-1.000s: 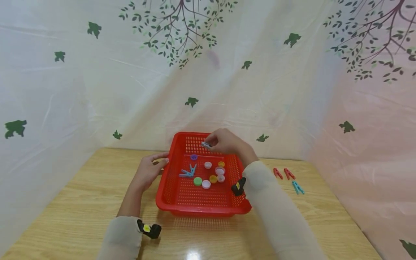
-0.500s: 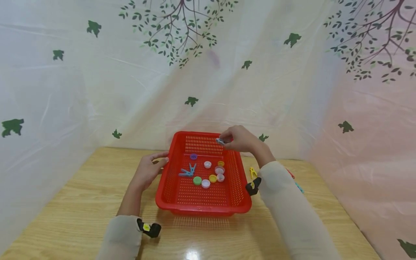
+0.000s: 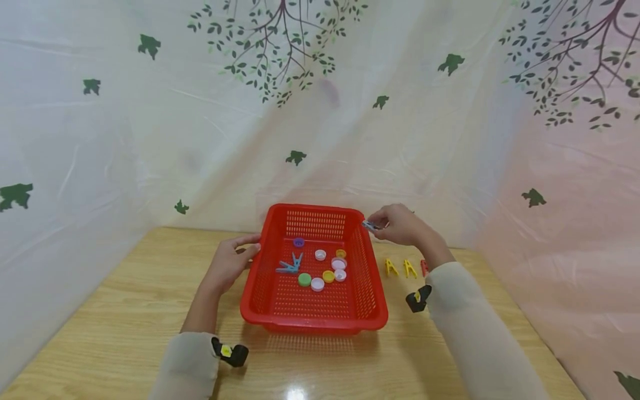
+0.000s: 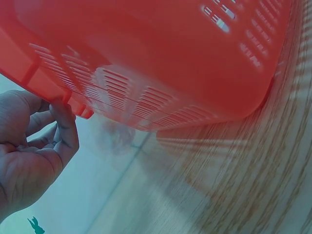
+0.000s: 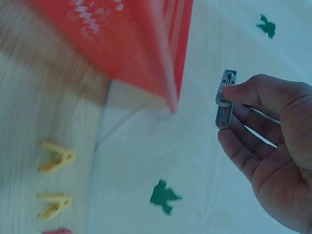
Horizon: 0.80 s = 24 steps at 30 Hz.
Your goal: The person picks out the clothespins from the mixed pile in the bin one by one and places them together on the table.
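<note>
My left hand (image 3: 228, 264) grips the left rim of a red plastic basket (image 3: 315, 324). The left wrist view shows its fingers (image 4: 66, 124) curled at the rim from outside. Thumb and fingers of my right hand (image 3: 401, 226) pinch a grey-blue clothespin (image 5: 224, 100), held up just beyond the basket's right rim. Inside the basket lie light blue clothespins (image 3: 290, 264), a purple cap (image 3: 298, 242), a green cap (image 3: 304, 279), and several white, pink and yellow caps (image 3: 328, 276).
On the wooden table (image 3: 125, 311), right of the basket, lie two yellow clothespins (image 3: 391, 267) and a red clothespin (image 3: 424, 268), partly behind my right forearm. A pale curtain (image 3: 225, 144) with leaf prints hangs behind the table.
My right hand has moved right with the clothespin, from over the basket's inside to past its right rim. Two yellow clothespins have come into sight. The left hand and basket stay put.
</note>
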{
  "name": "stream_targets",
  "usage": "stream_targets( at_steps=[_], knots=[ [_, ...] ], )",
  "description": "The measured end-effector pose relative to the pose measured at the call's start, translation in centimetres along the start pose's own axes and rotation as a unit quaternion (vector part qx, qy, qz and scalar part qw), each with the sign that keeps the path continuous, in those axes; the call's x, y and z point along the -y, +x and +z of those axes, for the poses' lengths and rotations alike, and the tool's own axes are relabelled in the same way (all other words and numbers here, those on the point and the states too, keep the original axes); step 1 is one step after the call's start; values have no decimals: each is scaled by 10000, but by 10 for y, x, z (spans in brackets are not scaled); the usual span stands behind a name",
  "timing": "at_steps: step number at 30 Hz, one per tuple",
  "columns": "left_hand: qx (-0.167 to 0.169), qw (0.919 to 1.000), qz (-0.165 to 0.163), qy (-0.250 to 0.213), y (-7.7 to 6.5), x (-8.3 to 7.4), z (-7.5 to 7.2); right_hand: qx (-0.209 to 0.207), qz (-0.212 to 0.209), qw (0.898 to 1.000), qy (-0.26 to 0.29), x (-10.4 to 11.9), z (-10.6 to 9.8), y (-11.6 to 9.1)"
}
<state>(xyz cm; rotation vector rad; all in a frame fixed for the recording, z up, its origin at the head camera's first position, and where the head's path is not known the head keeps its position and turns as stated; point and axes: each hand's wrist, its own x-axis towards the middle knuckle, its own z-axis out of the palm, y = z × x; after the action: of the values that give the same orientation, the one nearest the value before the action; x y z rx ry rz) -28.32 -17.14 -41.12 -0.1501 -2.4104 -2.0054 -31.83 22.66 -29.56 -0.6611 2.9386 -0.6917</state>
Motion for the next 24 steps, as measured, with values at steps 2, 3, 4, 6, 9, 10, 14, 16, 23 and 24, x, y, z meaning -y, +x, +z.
stream_targets(
  at_steps=[2, 3, 4, 6, 9, 10, 14, 16, 23, 24],
  knots=[
    [6, 10000, -12, -17, -1, -1, 0, -2, 38, 10000, 7, -8, 0, -4],
    [14, 10000, -12, -36, -2, -1, 0, -9, 34, 10000, -18, -12, 0, -6],
    [18, 10000, -14, -54, -2, -1, 0, -25, 8, 10000, -62, -16, 0, -8],
    [24, 10000, -12, -74, -3, -2, 0, -71, -62, 9998, -192, -25, 0, -12],
    [5, 10000, -32, -56, -3, -1, 0, -111, -97, 9995, -292, -37, 1, -19],
    [-2, 10000, -39, -33, -3, -1, 0, -107, -82, 9995, -286, -41, 1, -21],
    [-33, 10000, -45, -4, -3, 0, 0, -13, 158, 9998, -151, -54, 3, -31],
    [-32, 10000, -36, -7, -3, 0, 1, 20, 309, 9995, -91, -59, 5, -36],
    [-47, 10000, -23, 11, -4, -2, 2, -123, 378, 9990, -189, -79, 14, -52],
    [-54, 10000, -27, 16, -4, -2, 3, -141, 385, 9990, -197, -83, 16, -54]
  ],
)
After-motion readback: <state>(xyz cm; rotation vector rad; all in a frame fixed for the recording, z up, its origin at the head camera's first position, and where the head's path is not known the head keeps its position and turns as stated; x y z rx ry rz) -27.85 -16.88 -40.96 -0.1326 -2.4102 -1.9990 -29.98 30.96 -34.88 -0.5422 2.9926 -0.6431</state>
